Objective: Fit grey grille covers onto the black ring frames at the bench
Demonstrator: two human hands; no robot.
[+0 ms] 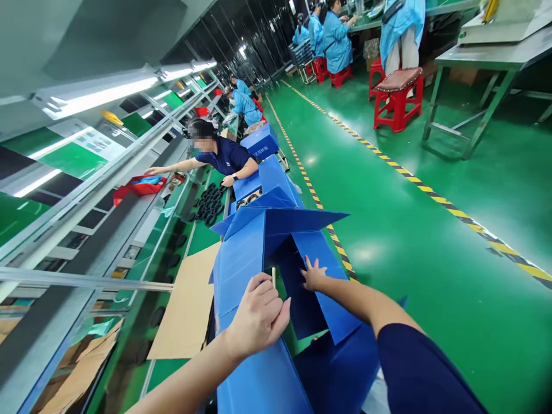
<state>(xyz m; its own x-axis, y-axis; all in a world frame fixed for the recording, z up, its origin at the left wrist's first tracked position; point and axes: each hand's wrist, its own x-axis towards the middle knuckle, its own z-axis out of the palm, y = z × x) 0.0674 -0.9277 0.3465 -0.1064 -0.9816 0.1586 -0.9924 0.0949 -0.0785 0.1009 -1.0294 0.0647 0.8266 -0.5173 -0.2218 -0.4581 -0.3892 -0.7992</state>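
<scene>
A blue corrugated plastic box (239, 282) stands in front of me with its flaps folded outward. Green floor shows through a gap in its bottom. My left hand (262, 315) is over the box's left side, fingers curled in and thumb toward the opening. Whatever may be inside those fingers is hidden. My right hand (314, 276) reaches over the right flap (340, 313), its fingers spread near the dark inner wall. It holds nothing that I can see.
On the left, a brown cardboard sheet (185, 305) lies beside the conveyor line (125, 345). Farther along, a co-worker (224, 155) leans over black ring-shaped parts (210, 202) near more blue boxes (273, 178). Red stools (397, 106) and a metal table (491, 57) stand right.
</scene>
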